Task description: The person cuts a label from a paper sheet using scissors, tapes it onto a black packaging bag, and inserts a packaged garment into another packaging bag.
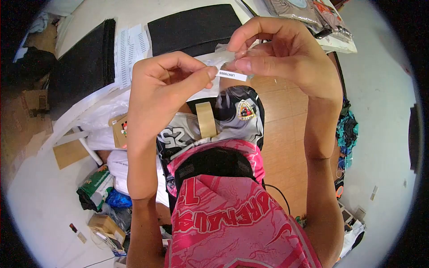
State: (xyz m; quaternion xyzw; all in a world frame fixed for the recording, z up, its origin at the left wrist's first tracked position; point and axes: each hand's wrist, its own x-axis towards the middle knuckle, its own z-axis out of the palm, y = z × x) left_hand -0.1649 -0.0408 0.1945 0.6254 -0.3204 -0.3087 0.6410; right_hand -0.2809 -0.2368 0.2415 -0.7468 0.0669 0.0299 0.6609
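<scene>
Between the thumb and index finger of my left hand (167,91) is the left end of a narrow white label (233,75), printed with "LRN70005", which reads upside down. Thin clear plastic (222,57) hangs behind the label, and the fingers of my right hand (286,58) close on it near the label's right end. How far the plastic wraps around the label I cannot tell. Below the hands, a tan strip (206,119) lies on black, white and grey shorts (230,127) on my lap.
A white table (129,15) in front bears black folded sheets (192,29), a black stack (85,62) and printed label sheets (130,51). Bagged garments (299,13) lie at its far right. Cardboard boxes (107,228) and plastic bags (96,190) stand on the left floor.
</scene>
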